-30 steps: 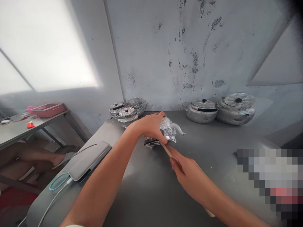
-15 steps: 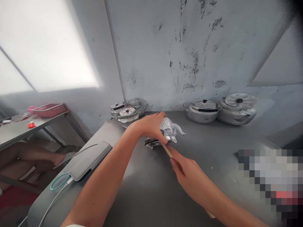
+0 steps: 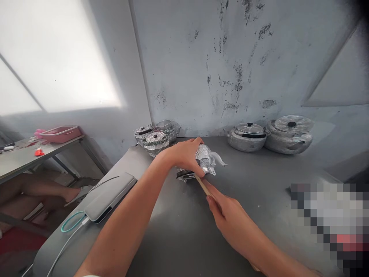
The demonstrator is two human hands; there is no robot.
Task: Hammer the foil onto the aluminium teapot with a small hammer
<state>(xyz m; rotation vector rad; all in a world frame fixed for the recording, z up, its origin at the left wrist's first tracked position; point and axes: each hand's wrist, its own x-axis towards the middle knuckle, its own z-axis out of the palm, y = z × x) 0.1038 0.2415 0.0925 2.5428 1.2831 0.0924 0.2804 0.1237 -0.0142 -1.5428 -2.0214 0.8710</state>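
A small silvery kettle (image 3: 205,157) lies tipped on the grey table, its curved spout pointing right and a black handle low at its left. Over its top and side, my left hand (image 3: 186,154) is clasped, thumb near the opening. My right hand (image 3: 226,206) grips a thin wooden stick (image 3: 204,186) whose far tip meets the kettle just below my left thumb. The tip itself is hidden. More of the stick shows under my right wrist.
Several silvery pots (image 3: 155,144) stand at the back left, two larger ones (image 3: 247,142) at the back right. A grey power bank (image 3: 111,196) with cables lies left. Beyond it are a side table with a pink basket (image 3: 62,134) and a person's legs. A pixelated area covers the right.
The stick and my right hand have shifted very slightly left at the kettle. My left hand keeps its hold, and the view has moved a little.
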